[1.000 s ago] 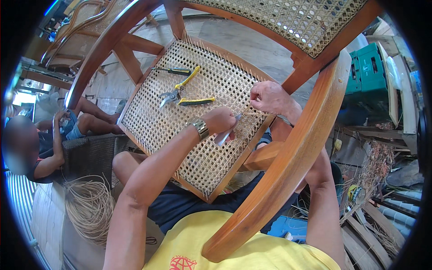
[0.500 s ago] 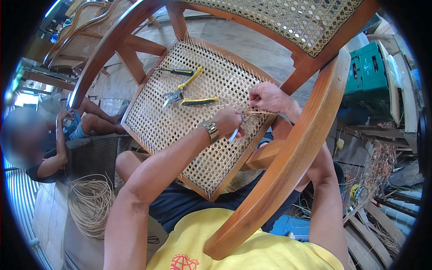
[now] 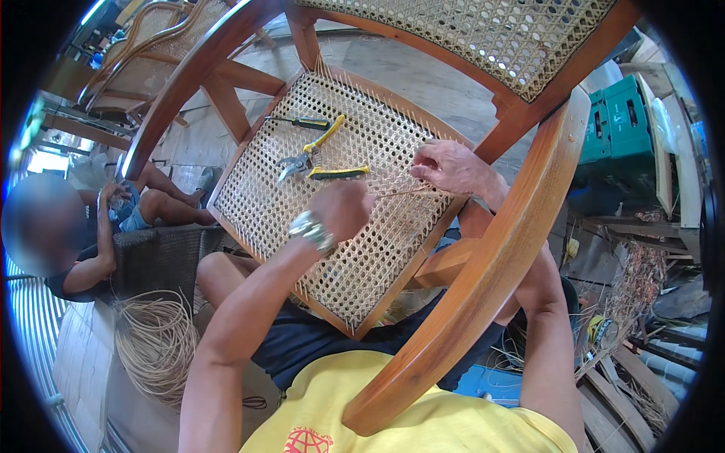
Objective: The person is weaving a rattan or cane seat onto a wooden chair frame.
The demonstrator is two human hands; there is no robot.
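A wooden chair lies tilted across my lap, its woven cane seat [image 3: 355, 249] facing me. My left hand [image 3: 343, 210], with a metal watch on the wrist, is a closed fist resting on the weave near the seat's middle. My right hand [image 3: 449, 166] pinches at the seat's right rim. A thin cane strand [image 3: 404, 194] runs taut between the two hands. Yellow-handled pliers [image 3: 321, 157] lie on the weave just above my left hand. Beyond them lies a dark-handled pointed tool [image 3: 300, 122].
The chair's curved wooden arm [image 3: 483, 287] crosses in front of my right forearm. Another person sits low at the left [image 3: 91, 249], beside a coil of cane [image 3: 155, 340]. More chairs stand at the top left; green crates [image 3: 619, 113] and scrap are at the right.
My left hand has moved up the seat toward the pliers and now covers the small light-handled tool that showed beneath it. My right hand stays at the rim.
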